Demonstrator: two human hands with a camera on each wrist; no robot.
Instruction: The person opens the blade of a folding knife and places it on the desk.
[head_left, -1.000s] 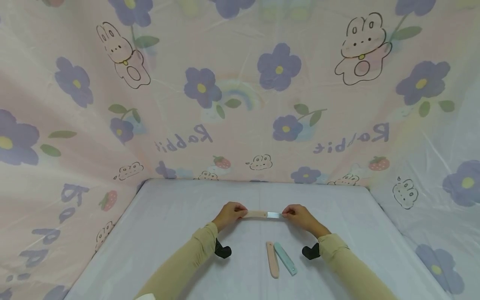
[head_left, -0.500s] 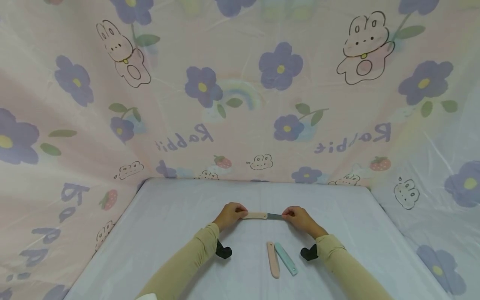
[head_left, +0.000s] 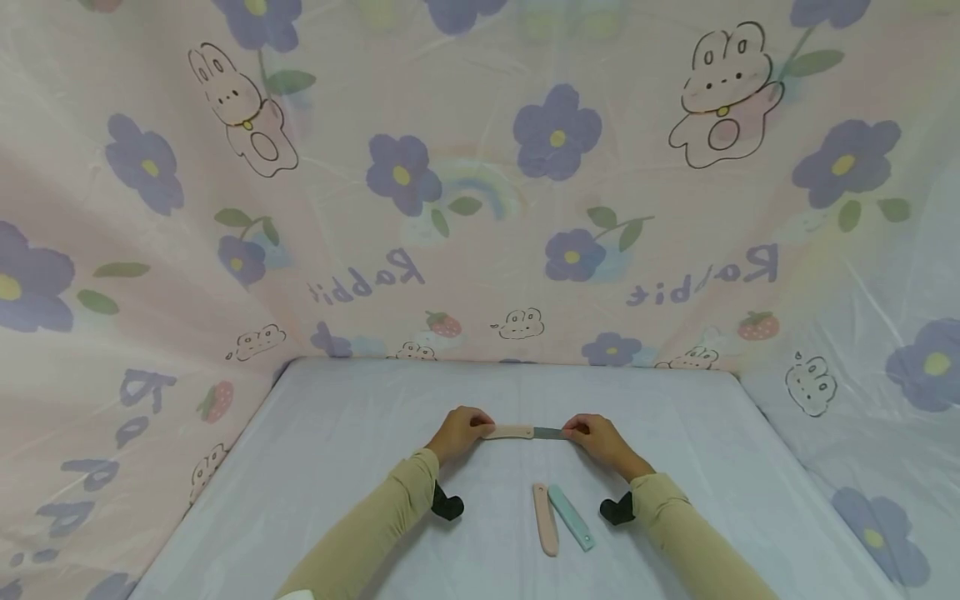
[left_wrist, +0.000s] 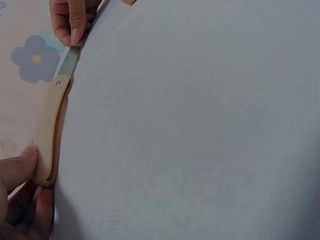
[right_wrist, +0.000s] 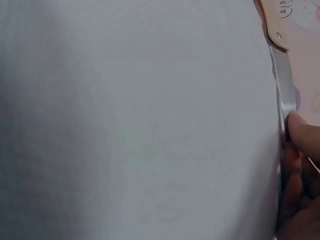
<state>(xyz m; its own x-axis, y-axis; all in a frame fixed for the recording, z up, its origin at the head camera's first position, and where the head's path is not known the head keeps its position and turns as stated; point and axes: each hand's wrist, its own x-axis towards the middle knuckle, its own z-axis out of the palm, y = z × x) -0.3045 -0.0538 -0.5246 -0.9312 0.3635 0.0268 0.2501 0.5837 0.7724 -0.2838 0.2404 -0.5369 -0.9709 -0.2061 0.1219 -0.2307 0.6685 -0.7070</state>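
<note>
"What does the left hand pinch?"
"The cream handle of a folding knife, which spans to the right hand, fingertips pinching the blade."
"On the hands' near side?"
"Pink handle, mint handle."

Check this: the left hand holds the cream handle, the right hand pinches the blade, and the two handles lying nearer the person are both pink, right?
Not quite: the head view shows one pink handle and one mint-green handle. The left hand holds the cream handle and the right hand pinches the blade.
</note>
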